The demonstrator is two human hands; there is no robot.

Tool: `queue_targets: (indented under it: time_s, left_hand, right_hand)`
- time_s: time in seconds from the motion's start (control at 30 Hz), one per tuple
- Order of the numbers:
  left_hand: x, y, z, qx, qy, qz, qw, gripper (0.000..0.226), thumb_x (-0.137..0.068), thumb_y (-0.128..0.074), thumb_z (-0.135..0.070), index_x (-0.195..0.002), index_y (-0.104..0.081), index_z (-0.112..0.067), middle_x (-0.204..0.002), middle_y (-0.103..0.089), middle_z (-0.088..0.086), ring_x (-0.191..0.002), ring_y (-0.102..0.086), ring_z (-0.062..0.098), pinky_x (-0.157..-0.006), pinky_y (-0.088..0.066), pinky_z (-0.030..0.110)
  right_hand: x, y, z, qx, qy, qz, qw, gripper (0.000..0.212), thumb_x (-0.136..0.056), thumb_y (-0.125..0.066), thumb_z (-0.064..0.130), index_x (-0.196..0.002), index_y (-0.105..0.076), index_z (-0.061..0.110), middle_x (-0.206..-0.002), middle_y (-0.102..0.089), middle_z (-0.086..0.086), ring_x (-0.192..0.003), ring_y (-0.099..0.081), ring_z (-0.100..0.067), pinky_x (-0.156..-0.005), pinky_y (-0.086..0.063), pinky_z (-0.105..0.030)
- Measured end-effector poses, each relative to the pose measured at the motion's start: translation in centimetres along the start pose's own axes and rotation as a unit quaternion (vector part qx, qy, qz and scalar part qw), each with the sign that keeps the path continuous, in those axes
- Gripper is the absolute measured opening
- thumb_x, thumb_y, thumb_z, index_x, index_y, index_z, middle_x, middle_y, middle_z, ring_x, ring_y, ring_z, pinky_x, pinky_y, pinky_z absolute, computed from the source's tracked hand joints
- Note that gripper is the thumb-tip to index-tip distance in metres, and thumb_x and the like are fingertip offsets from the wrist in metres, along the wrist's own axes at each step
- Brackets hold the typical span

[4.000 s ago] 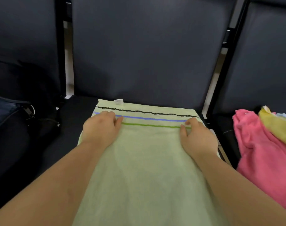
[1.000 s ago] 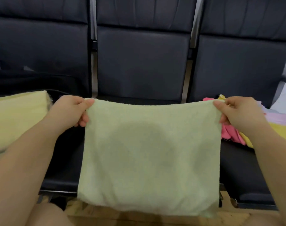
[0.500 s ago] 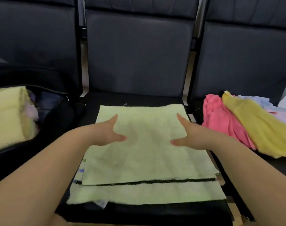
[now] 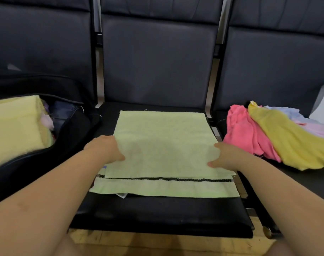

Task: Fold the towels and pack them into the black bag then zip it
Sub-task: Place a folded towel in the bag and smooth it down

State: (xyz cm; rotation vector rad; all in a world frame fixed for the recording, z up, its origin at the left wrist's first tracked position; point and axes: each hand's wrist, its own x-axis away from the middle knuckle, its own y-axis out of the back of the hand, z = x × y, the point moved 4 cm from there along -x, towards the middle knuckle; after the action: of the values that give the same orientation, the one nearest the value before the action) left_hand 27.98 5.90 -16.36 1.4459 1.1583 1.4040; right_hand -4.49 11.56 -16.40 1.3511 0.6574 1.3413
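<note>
Left seat: black bag (image 4: 46, 137), open, resting on the dark padded seat; folded yellow towel (image 4: 15, 126) inside, with bits of pink and purple fabric beside it.
Left hand (image 4: 105, 149): at left edge of green towel (image 4: 163, 143); thumb on top of the upper layer, other fingers hidden beneath it; appears to grip the edge.
Centre seat (image 4: 157, 213): black cushion, front strip bare; green towel folded flat on it, lower layer with black stripe showing at the near edge, white tag under the front left.
Right hand (image 4: 226, 154): at right edge of green towel; thumb on top, other fingers hidden; grip likely.
Right seat: loose heap of pink towel (image 4: 246, 133), yellow cloth (image 4: 290, 141), pale blue and lilac cloths behind.
Room: row of dark seat backs (image 4: 157, 61) with metal frame between them; wooden floor (image 4: 166, 244) below.
</note>
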Motion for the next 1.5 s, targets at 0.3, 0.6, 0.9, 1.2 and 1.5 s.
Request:
queue_targets:
  time_s: [0.3, 0.6, 0.9, 1.2, 1.5]
  left_hand:
    - [3.3, -1.4, 3.4, 0.099, 0.060, 0.127, 0.985, 0.037, -0.085, -0.069, -0.037, -0.070, -0.054, -0.007, -0.062, -0.051, 0.004, -0.046, -0.040, 0.015, -0.043, -0.033, 0.021]
    - [5.0, -2.0, 1.6, 0.207, 0.050, 0.074, 0.974, 0.020, -0.083, -0.069, -0.018, -0.082, -0.053, -0.007, -0.078, -0.055, 0.006, -0.069, -0.052, 0.019, -0.058, -0.041, 0.024]
    - [5.3, 2.4, 3.7, 0.648, 0.059, -0.023, 0.759, 0.004, -0.090, -0.060, -0.004, -0.087, -0.058, -0.002, -0.075, -0.060, 0.011, -0.061, -0.060, 0.016, -0.040, -0.050, 0.016]
    - [7.8, 1.6, 6.4, 0.545, 0.041, 0.123, 0.828, 0.007, -0.086, -0.065, -0.004, -0.089, -0.064, 0.002, -0.063, -0.067, 0.009, -0.051, -0.064, 0.012, -0.045, -0.053, 0.019]
    - [6.9, -3.2, 5.7, 0.315, 0.077, 0.185, 0.928, 0.011, -0.088, -0.065, -0.004, -0.085, -0.058, 0.003, -0.060, -0.066, 0.011, -0.048, -0.062, 0.015, -0.043, -0.050, 0.023]
  right_hand:
    - [1.5, -0.7, -3.6, -0.172, -0.126, 0.008, 0.977, 0.017, -0.084, -0.070, 0.011, -0.079, -0.055, 0.003, -0.072, -0.058, -0.012, -0.068, -0.055, -0.021, -0.063, -0.049, -0.027]
    - [2.6, -1.0, -3.0, -0.354, -0.133, -0.030, 0.925, 0.019, -0.095, -0.051, 0.004, -0.076, -0.048, 0.003, -0.062, -0.049, -0.011, -0.051, -0.046, -0.015, -0.046, -0.043, -0.025]
    - [4.6, 2.8, -2.6, -0.619, -0.068, -0.097, 0.776, 0.012, -0.097, -0.050, 0.005, -0.087, -0.056, 0.003, -0.074, -0.056, -0.008, -0.063, -0.052, -0.014, -0.047, -0.053, -0.022]
    - [8.1, 3.9, -3.4, -0.449, -0.079, -0.006, 0.890, 0.005, -0.092, -0.058, 0.007, -0.090, -0.061, 0.004, -0.079, -0.066, -0.009, -0.067, -0.061, -0.016, -0.057, -0.053, -0.026]
    - [6.5, -1.8, -4.2, -0.255, -0.158, 0.117, 0.947, 0.005, -0.092, -0.054, 0.004, -0.088, -0.051, 0.004, -0.063, -0.044, -0.007, -0.052, -0.040, -0.014, -0.065, -0.048, -0.028]
